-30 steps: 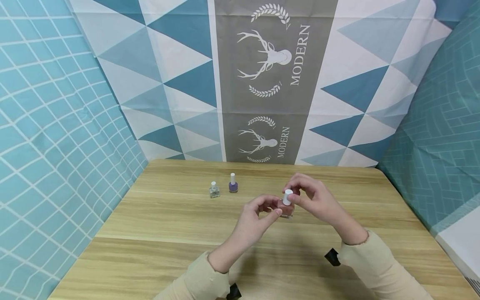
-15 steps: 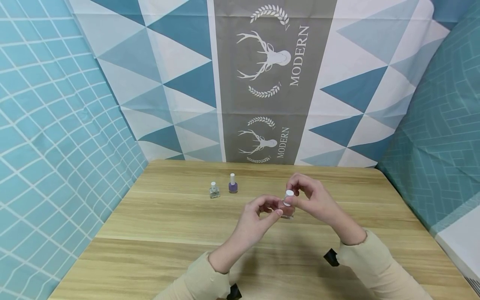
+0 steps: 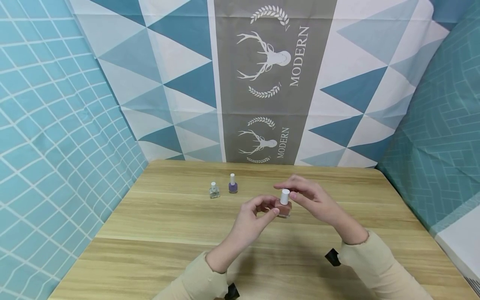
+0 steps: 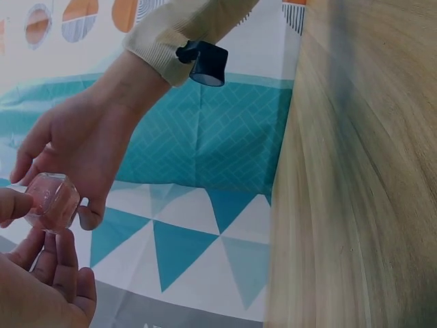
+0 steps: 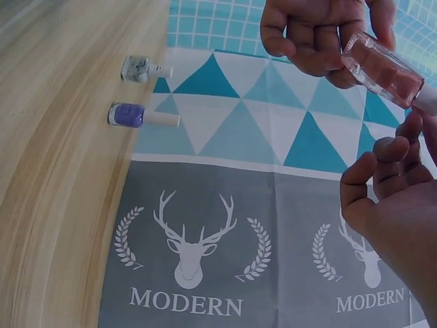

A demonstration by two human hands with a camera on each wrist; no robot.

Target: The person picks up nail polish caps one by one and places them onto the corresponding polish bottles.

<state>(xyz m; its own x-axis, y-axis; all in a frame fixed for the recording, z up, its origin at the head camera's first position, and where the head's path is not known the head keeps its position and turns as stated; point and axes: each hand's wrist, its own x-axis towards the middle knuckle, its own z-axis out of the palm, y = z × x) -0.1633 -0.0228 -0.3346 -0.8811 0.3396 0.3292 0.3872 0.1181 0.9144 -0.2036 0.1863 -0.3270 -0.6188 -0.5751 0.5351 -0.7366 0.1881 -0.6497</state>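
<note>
In the head view my left hand pinches a small glass bottle of pinkish-brown nail polish between thumb and fingers, raised over the table. Its white cap points up and is on the bottle. My right hand is at the cap, thumb tip right at its side and the index finger stretched out behind it. The right wrist view shows the clear bottle with the right fingers loosely bent beside the cap. From the left wrist, the bottle's base faces the camera.
Two more nail polish bottles stand at the back of the wooden table: a clear one and a purple one, both with white caps. A patterned cloth hangs behind the table, with blue-green cloths at both sides.
The right hand's fingers have loosened from the cap, the index finger straightening out to the left. The left hand and bottle have shifted slightly left, and the cap stands more upright.
</note>
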